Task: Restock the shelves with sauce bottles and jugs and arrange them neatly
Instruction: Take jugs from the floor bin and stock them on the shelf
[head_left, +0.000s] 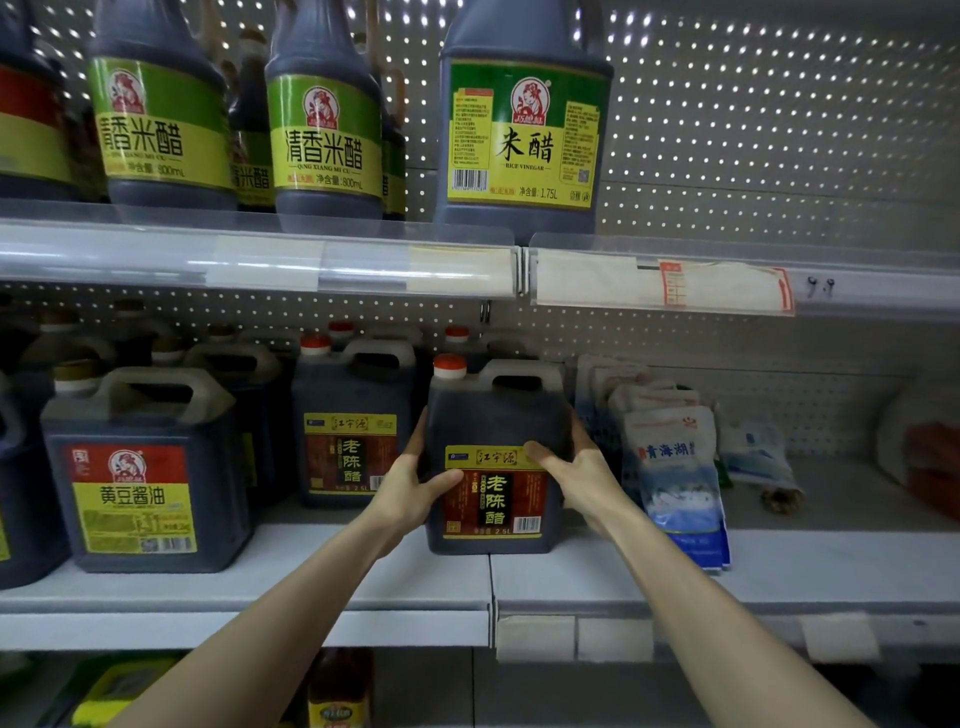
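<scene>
A: Where's the jug (498, 410) relative to the hands?
B: Dead ahead, between them. The left hand (415, 486) wraps its left side, thumb across the label (493, 501). The right hand (576, 478) wraps the right side, thumb on the label's top edge. Both are gripping and neither is nearer, so it's a symmetric hold.
A: Orientation?
B: Upright, long axis vertical, label facing out. Cap (450, 366) top left, handle (517, 376) top right.
A: On the shelf (363, 571) or in the air?
B: The base looks down on the shelf near the front edge, right over the seam (491, 582) between two boards. Can't tell if its full weight is on it.
A: Neighbours?
B: A matching jug (353, 447) to the left, set further back, with a small gap between. Salt bags (670, 467) close on the right. The right hand's fingers sit between the jug and the bags.
A: So the move turns on depth.
B: My read, yes. The held jug sits forward of the matching one, so a straight push away from the body should level the fronts. The right side is tight for knuckles against the bags. The seam might catch the base, so a slight lift could help.
</scene>
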